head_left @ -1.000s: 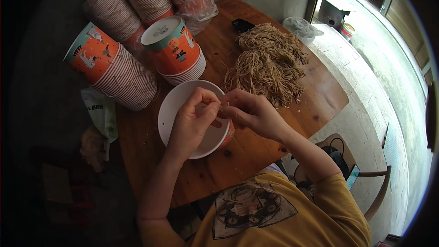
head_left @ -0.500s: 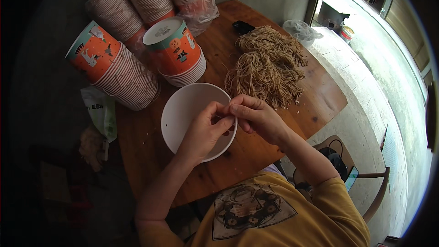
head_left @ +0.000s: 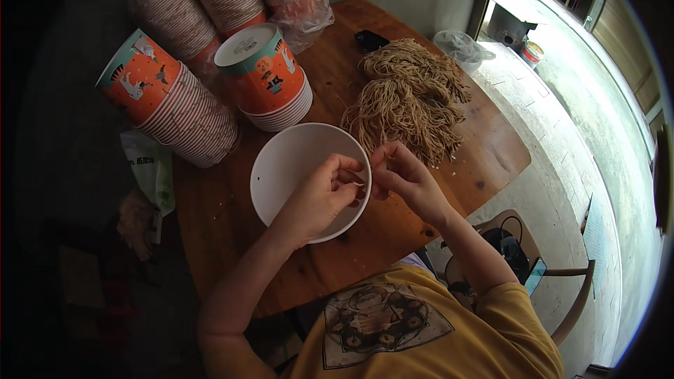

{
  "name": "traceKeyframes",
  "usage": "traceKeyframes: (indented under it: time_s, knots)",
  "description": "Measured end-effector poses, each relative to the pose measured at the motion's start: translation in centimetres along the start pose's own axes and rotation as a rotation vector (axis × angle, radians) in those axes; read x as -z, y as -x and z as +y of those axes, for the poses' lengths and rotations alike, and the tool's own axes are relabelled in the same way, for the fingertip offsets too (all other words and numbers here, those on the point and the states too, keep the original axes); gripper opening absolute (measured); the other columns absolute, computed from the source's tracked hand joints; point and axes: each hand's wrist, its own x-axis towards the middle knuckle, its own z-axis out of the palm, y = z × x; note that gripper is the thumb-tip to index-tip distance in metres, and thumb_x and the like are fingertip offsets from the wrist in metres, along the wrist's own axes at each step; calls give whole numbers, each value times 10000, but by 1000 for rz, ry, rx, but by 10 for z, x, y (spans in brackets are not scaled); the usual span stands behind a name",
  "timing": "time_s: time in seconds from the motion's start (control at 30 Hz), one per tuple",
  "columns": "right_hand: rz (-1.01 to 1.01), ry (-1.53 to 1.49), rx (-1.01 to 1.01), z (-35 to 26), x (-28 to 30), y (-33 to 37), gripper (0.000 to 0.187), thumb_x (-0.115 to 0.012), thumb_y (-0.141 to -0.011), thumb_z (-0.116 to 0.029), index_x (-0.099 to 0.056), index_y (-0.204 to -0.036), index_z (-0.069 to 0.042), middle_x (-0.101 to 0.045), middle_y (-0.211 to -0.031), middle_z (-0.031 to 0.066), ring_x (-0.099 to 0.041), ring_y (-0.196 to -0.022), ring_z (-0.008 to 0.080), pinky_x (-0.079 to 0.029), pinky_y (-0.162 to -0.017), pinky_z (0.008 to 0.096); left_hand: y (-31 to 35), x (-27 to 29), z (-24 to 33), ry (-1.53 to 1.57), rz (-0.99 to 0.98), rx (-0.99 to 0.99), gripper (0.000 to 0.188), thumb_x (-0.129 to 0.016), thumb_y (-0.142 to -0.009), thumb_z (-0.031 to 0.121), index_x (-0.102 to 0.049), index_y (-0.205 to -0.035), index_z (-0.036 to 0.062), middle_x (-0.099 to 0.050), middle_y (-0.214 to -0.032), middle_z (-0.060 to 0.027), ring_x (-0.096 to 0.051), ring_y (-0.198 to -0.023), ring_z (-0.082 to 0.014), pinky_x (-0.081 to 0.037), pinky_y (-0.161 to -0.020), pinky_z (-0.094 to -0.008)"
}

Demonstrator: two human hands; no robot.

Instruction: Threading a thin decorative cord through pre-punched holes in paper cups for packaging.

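A paper bucket (head_left: 284, 161), white inside with a small dark hole in its left wall, stands tilted on the wooden table in front of me. My left hand (head_left: 326, 193) reaches inside by the right wall, fingers closed in a pinch, a thin pale bit showing at the fingertips. Just outside the same stretch of rim, my right hand (head_left: 404, 177) is curled with thumb and forefinger together; whatever it pinches is too small to make out. Beyond the right hand lies a heap of tan cords (head_left: 411, 102).
Orange-and-green printed paper buckets stand nested in a left stack (head_left: 172, 102) and an upside-down stack (head_left: 265, 77). Plastic-wrapped stacks (head_left: 298, 0) lean at the back. A black object (head_left: 371, 41) and a clear plastic bag (head_left: 462, 48) lie behind the cords. A chair (head_left: 576, 302) stands at right.
My hands have drawn apart: the right one moved slightly right, off the left fingertips, to outside the rim. The left one stays inside the bucket, a little lower.
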Motion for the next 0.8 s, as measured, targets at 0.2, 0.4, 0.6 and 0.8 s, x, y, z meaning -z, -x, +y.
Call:
traceKeyframes:
  time_s: [0.2,0.4,0.6,0.8]
  knots:
    - [14,-11,38,6,-3,0,129,-513,-970,-123,-479,-1083,-69,-557,-825,-8,-532,-711,58,-439,-624,206,4,1,10,-114,-64,44,301,-519,-933,62,-461,-1213,-32,-597,-1025,-80,-603,-936,-121,-500,-835,-269]
    - [168,159,-12,-3,12,9,128,-534,-967,-168,-481,-1048,-85,-551,-764,-28,-498,-626,30,-388,-534,175,20,-6,22,-271,145,-136,273,-562,-927,117,-513,-1177,19,-585,-1004,-45,-581,-937,-114,-482,-820,-293]
    - [110,220,54,-42,13,36,144,-521,-966,-121,-458,-1082,-65,-562,-892,7,-572,-788,58,-450,-632,203,21,-30,30,-885,203,-720,418,-673,-819,110,-506,-1191,17,-582,-1047,-147,-569,-997,-316,-467,-848,-416]
    - [39,440,223,-65,8,45,149,-566,-938,-101,-471,-1039,-47,-603,-884,50,-628,-806,116,-493,-649,256,15,-60,27,-820,119,-647,434,-686,-813,103,-525,-1208,25,-614,-994,-144,-597,-908,-318,-478,-780,-399]
